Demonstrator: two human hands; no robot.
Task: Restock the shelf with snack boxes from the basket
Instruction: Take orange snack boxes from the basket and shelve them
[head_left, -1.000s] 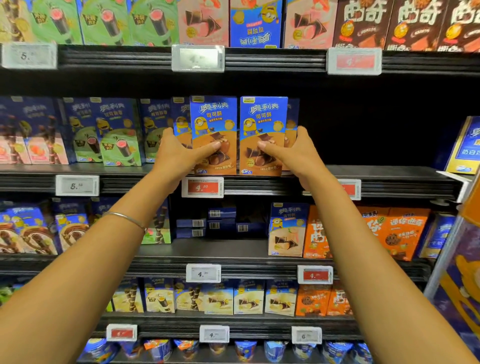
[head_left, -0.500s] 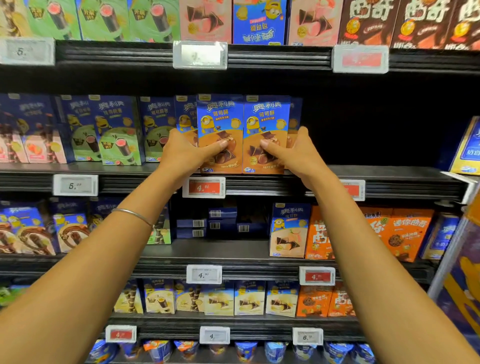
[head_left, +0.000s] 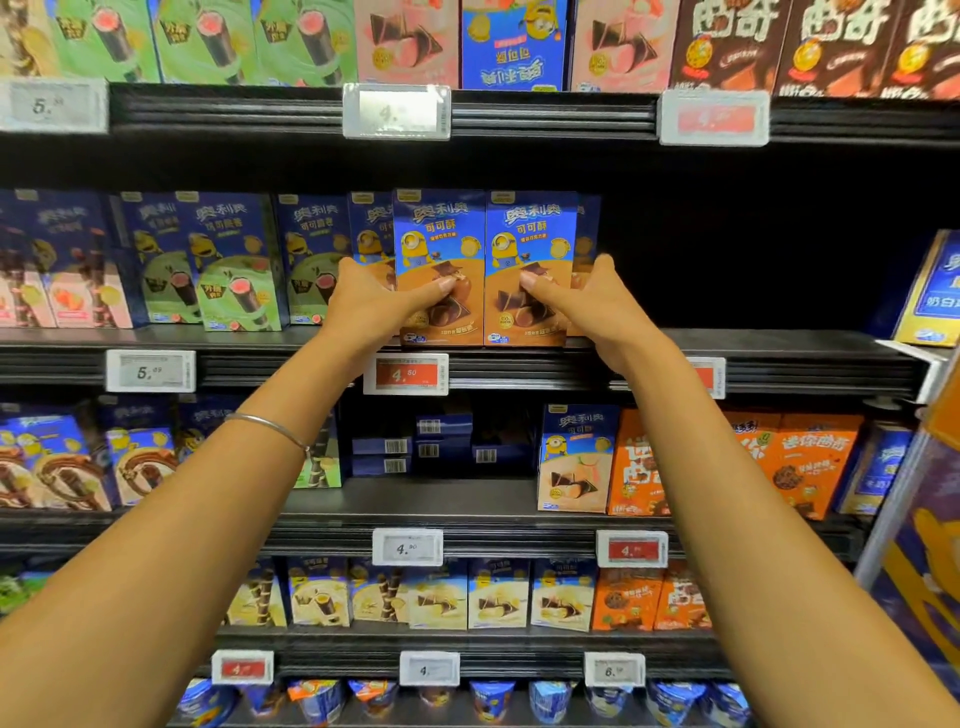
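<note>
On the second shelf (head_left: 779, 353) from the top of the view, along its front lip: stock in upright rows. Loaded at left with green-fronted boxes (head_left: 234, 270), and at centre with blue-and-brown boxes (head_left: 370, 228) filed behind the front pair. Basket: not in view.

Left snack box (head_left: 439, 228) and right snack box (head_left: 530, 228): upright, faces forward, touching side to side. Bases at the shelf lip, just above the red price tag (head_left: 406, 374).

Left hand (head_left: 363, 306): wrapped on the outer edge of the left snack box, thumb (head_left: 441, 285) laid across the front panel. Remaining fingers behind the carton, hidden. Right hand (head_left: 605, 306): mirrored on the right snack box, thumb (head_left: 535, 280) on the front panel, fingers likewise hidden.

Handling, by judgement: thin printed cardboard, light, stiff along the edges, soft across the broad panels, glossy and probably slick. Contents likely brittle. Take hold at the narrow sides, low down, thumb flat on the front. Avoid squeezing mid-panel. Slide back squarely, both together, to prevent tipping.

On the left wrist: a thin metal bangle (head_left: 270, 428).
</note>
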